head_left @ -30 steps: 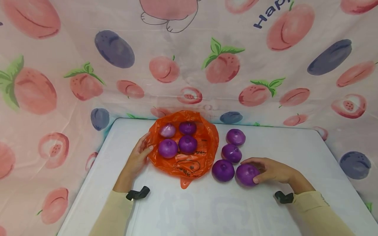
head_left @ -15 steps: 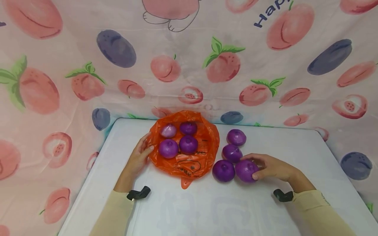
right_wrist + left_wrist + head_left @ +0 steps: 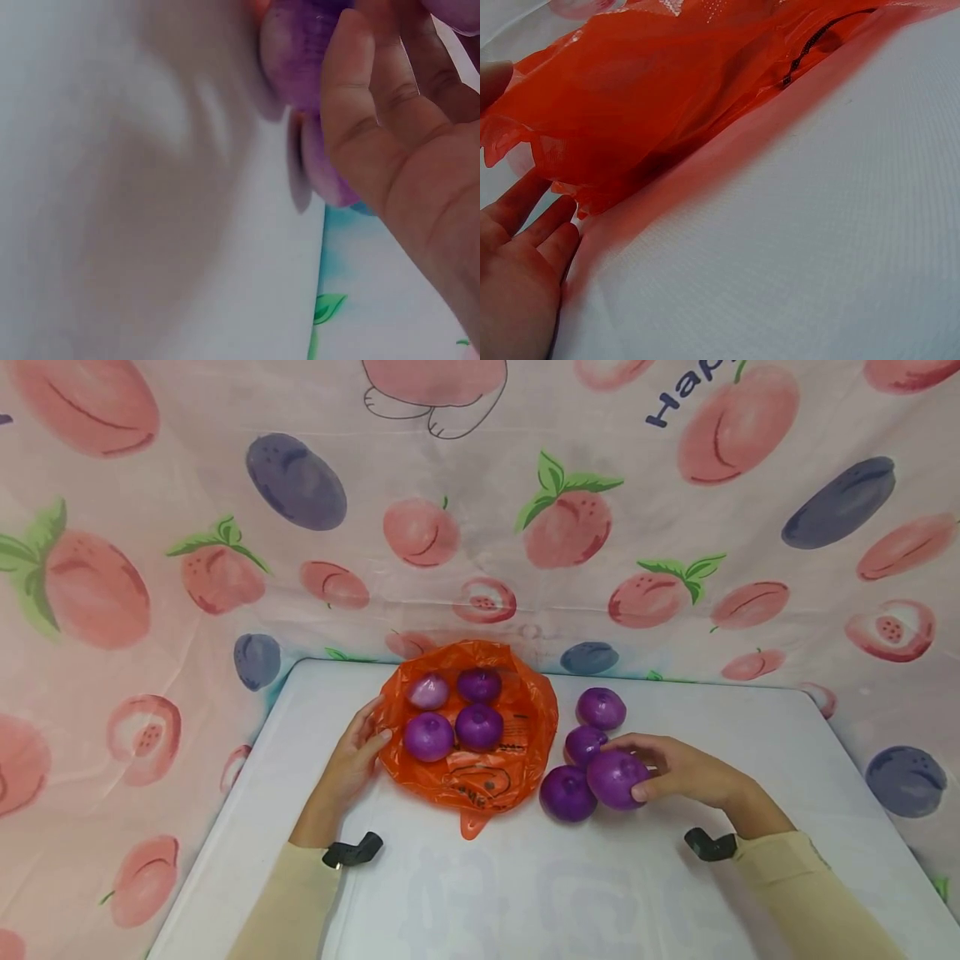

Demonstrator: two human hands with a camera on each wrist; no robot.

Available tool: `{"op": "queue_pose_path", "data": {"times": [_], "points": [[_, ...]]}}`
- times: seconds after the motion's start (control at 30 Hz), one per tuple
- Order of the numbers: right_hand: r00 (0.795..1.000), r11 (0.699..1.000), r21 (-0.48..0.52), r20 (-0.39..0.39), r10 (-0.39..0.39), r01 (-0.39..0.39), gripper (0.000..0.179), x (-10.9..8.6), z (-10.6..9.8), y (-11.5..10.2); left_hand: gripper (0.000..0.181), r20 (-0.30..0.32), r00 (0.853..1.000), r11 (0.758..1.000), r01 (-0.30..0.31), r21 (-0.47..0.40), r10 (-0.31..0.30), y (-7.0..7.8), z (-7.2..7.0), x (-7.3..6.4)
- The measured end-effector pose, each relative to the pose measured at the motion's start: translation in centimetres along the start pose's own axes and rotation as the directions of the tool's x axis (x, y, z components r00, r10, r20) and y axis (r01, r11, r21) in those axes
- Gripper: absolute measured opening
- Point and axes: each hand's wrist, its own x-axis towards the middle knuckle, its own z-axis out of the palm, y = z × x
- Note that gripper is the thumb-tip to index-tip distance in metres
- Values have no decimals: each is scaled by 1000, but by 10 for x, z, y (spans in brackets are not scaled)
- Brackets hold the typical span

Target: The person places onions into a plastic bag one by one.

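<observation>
An orange plastic bag (image 3: 525, 777) lies spread with its mouth up, several purple onions (image 3: 427, 737) inside it. My left hand (image 3: 352, 756) holds the bag's left rim, thumb on the near side and fingers behind; in the left wrist view the hand (image 3: 525, 262) meets the bag's crumpled edge (image 3: 630, 105). To the right, my right hand (image 3: 690, 779) grips a purple onion (image 3: 617, 779) between thumb and fingers, raised slightly off the table. Three more onions stand beside the bag: a back one (image 3: 601, 708), a middle one (image 3: 583, 745) partly covered, and a front one (image 3: 567, 794).
The white table (image 3: 480, 902) runs back to a hanging cloth (image 3: 480, 535) printed with fruit. A black wrist mount (image 3: 352, 851) sits on my left wrist, another mount (image 3: 708, 844) on the right. A tab (image 3: 471, 824) of the bag points toward me.
My right hand has lifted the onion from the table and shifted it a little left and away, so it now overlaps the middle onion. The left hand and bag stay put.
</observation>
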Motion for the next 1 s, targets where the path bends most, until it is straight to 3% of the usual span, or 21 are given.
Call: {"op": "queue_pose_path", "data": {"times": [0.37,0.7,1.0], "points": [[999,998,43,-28,38,-37,63,18,0,-21,61,-11,1000,1000,11,-21,-12,2,2,0],[995,995,82,-82,57,-50,63,45,10,-53,61,-17,999,999,27,-20,-27,2,2,1],[992,989,144,-121,-27,44,57,73,23,-73,62,-25,999,998,29,-55,-30,2,1,1]]}}
